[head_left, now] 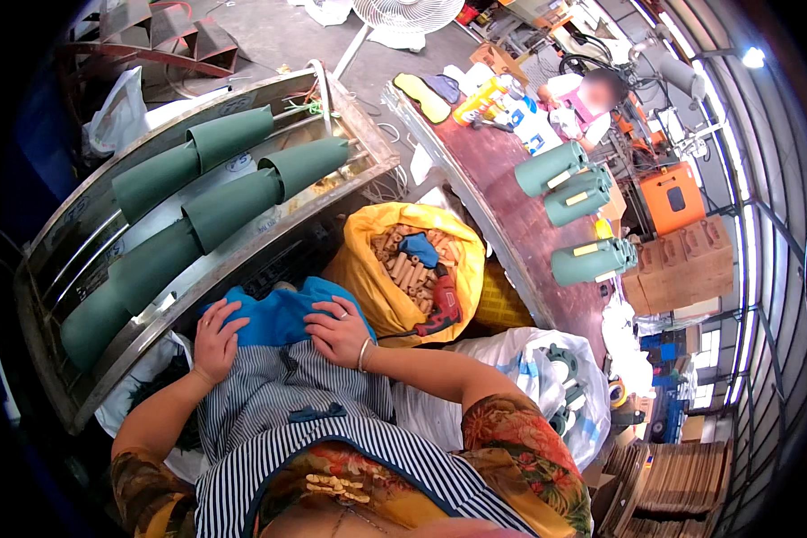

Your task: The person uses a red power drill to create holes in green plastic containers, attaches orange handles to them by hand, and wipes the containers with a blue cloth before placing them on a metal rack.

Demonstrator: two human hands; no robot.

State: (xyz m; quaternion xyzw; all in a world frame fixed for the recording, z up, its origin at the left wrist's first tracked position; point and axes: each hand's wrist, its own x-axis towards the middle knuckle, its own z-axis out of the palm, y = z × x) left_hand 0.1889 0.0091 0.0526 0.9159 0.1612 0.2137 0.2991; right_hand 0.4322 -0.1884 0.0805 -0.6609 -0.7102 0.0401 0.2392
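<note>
- Two hands laid flat on blue cloth (282,314) at the lap: left hand (215,341) at 9 o'clock of it, right hand (339,332) at 3 o'clock; fingers spread, nothing gripped.
- Green cones (229,193) racked at 11 o'clock; more cones (569,193) on table (502,193) at 2 o'clock.
- Yellow sack (372,296) of tubes at 1 o'clock.
- Progress: judged paused, no cone in hand.

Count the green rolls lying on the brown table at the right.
3, in a row along the brown table: the far green roll, the middle green roll and the near green roll. More may be hidden behind them.
</note>
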